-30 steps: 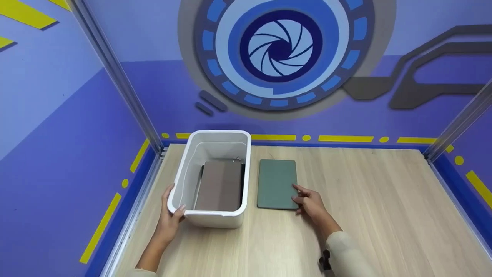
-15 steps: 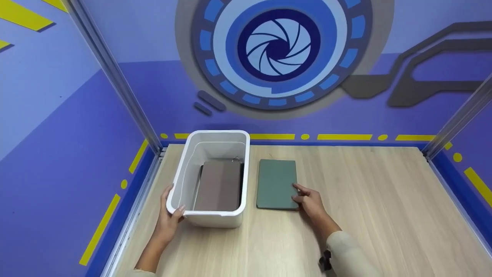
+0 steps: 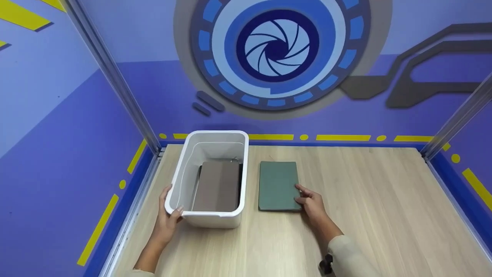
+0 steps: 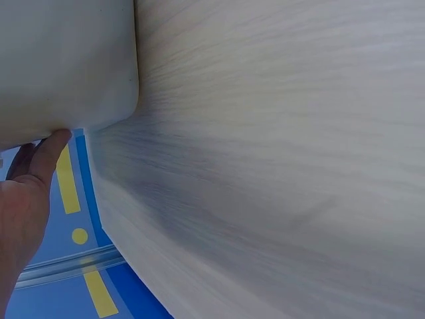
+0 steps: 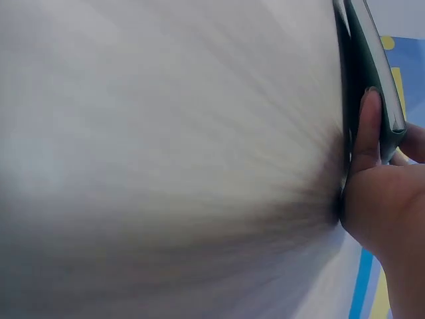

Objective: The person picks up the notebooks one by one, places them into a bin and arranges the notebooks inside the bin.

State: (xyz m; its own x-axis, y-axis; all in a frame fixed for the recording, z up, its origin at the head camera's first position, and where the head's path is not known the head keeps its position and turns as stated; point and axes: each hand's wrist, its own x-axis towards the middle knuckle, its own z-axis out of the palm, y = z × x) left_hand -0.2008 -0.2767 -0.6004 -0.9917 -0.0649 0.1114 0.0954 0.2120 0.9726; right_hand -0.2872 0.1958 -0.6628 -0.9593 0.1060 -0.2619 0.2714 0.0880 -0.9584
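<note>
My left hand (image 3: 167, 223) grips the near left corner of a white plastic bin (image 3: 246, 173), thumb over the rim and fingers along the outside. Part of that hand (image 4: 26, 206) shows against the bin's wall (image 4: 66, 66) in the left wrist view. Inside the bin lies a brown-grey notebook (image 3: 218, 186) on top of darker things. To the bin's right is a green notebook (image 3: 278, 185), its right edge pinched by my right hand (image 3: 313, 206). In the right wrist view, a finger (image 5: 368, 126) reaches under the notebook's cover (image 5: 372, 60), which stands over a dark gap.
The bin and green notebook are on a light wood table (image 3: 369, 200). A blue wall (image 3: 153, 92) with a painted round emblem rises behind. Metal posts (image 3: 115, 77) stand at the back corners. A small metal ring (image 3: 234, 159) shows in the bin.
The green notebook has shifted slightly right and toward me with my right hand. My left hand keeps its grip on the bin; the head view has shifted a little.
</note>
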